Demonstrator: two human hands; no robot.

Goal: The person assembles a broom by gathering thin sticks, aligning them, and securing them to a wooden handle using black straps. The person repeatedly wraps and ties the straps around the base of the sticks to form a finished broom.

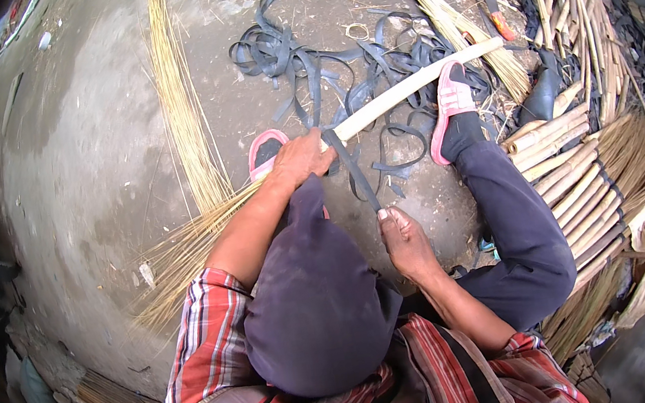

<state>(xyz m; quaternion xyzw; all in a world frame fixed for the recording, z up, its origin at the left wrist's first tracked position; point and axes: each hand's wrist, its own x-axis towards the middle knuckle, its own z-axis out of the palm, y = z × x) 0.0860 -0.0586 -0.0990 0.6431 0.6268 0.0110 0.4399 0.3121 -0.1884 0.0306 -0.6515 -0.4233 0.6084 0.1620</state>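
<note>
The grey concrete floor (85, 152) lies bare to the left, while bundled pale bamboo handles (585, 189) crowd the right edge and a tangle of dark rubber strips (302, 56) covers the ground ahead. A long pale wooden stick (406, 89) slants from the knees toward the upper right, its near end clenched in the left hand (301, 157). The right hand (403, 237) pinches a dark rubber strip (355, 172) stretched taut from the stick, between pink sandals (449, 105).
</note>
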